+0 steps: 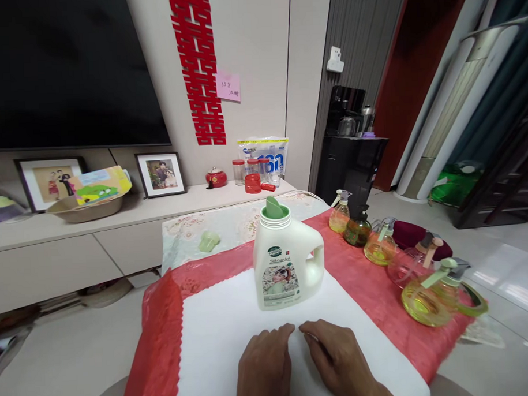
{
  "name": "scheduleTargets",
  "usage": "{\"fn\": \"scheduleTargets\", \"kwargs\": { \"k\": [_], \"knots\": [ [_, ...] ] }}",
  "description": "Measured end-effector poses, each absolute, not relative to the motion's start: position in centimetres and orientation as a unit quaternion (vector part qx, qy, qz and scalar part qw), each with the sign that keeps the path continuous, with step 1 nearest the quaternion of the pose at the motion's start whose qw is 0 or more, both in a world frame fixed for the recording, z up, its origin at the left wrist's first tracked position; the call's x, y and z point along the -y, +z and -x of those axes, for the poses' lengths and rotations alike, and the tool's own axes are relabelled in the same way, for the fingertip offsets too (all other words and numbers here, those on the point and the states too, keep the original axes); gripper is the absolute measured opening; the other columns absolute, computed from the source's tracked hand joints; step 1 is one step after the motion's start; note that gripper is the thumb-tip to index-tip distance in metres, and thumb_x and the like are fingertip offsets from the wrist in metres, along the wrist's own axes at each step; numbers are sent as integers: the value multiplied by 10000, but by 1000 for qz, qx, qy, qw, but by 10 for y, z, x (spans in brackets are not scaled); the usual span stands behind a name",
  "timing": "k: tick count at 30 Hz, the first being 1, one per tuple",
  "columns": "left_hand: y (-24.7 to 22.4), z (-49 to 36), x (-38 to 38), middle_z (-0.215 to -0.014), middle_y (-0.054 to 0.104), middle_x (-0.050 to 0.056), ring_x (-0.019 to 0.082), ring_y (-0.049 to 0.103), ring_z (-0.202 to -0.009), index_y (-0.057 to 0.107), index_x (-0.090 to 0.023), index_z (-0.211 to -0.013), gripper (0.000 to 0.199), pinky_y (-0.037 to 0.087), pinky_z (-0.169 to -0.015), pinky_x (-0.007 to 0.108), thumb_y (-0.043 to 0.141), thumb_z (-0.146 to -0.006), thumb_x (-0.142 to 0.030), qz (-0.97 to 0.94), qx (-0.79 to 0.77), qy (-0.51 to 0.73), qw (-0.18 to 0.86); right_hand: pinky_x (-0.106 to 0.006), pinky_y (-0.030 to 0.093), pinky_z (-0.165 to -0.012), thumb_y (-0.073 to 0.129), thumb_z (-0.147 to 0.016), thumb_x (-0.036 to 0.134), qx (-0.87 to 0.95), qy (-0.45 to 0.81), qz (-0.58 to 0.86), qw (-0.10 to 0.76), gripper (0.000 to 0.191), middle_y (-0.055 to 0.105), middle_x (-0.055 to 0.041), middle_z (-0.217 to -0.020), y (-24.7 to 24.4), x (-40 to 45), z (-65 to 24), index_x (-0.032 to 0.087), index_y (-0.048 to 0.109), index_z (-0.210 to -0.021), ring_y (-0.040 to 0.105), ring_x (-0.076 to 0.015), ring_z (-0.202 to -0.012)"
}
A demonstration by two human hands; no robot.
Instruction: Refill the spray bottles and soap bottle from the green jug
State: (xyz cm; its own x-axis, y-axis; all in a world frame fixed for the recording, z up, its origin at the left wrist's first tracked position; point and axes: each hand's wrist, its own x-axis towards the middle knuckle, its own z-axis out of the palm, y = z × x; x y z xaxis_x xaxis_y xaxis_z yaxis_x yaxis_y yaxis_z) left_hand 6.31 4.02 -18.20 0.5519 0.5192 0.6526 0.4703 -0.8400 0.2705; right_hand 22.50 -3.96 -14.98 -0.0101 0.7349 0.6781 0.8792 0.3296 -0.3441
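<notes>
Upright on the white sheet [216, 327] stands a white plastic detergent jug [288, 266], its handle to the right. The jug has no cap on; a green pouring spout [274, 208] shows in its neck. A pale green cap [209, 241] lies behind it to the left, on the floral cloth. My left hand [265, 362] rests on the sheet in front of the jug, holding nothing, fingers lying forward. Beside it my right hand [339, 357] lies with its fingers extended toward the left one. The fingertips are close but apart, and neither hand touches the jug.
Several pump bottles [432, 296] line the right side of the red table cover [357, 281]. Behind the table, a white cabinet [118, 226] bears framed photos [161, 174], a basket [86, 210], a red teapot [216, 178], red-lidded jars [239, 173] and a plastic bag [277, 154].
</notes>
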Motion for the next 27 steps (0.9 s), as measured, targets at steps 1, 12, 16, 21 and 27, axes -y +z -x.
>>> {"fn": "scheduleTargets", "kwargs": {
  "k": [1,12,16,21,27],
  "knots": [
    [-182,-63,-40,-894,745,25,186,665,-715,583,-220,-1156,362,492,-655,323,380,-888,-83,-880,-286,379,24,-194,474,-617,399,-942,113,704,-91,572,410,239,653,3,-847,-150,39,-224,203,557,-1097,632,-95,-711],
    [-162,-66,-29,-578,588,-56,159,567,-529,262,-211,-1525,817,411,-588,282,399,-774,77,-887,-374,270,-28,-193,429,-427,341,-989,181,656,-157,639,370,538,575,18,-630,-161,37,-215,79,243,-1508,549,-111,-481],
    [-155,-66,-25,-568,575,-60,158,537,-511,174,-198,-1550,843,400,-578,289,407,-784,65,-895,-363,255,-43,-199,423,-428,298,-966,125,652,-230,639,337,612,526,36,-586,-166,33,-214,65,131,-1552,512,-107,-454],
    [-150,-64,-24,-581,576,-68,145,542,-525,78,-194,-1561,941,403,-575,277,464,-749,85,-895,-379,230,-45,-210,374,-410,281,-877,29,634,-284,650,308,720,451,53,-543,-171,31,-215,65,90,-1571,442,-108,-420],
    [-151,-64,-23,-617,592,-66,143,547,-519,69,-188,-1560,988,412,-551,285,513,-716,71,-897,-375,225,-68,-194,325,-403,280,-856,-13,631,-285,662,288,745,412,69,-548,-166,35,-215,67,92,-1572,407,-90,-419]
  ]
}}
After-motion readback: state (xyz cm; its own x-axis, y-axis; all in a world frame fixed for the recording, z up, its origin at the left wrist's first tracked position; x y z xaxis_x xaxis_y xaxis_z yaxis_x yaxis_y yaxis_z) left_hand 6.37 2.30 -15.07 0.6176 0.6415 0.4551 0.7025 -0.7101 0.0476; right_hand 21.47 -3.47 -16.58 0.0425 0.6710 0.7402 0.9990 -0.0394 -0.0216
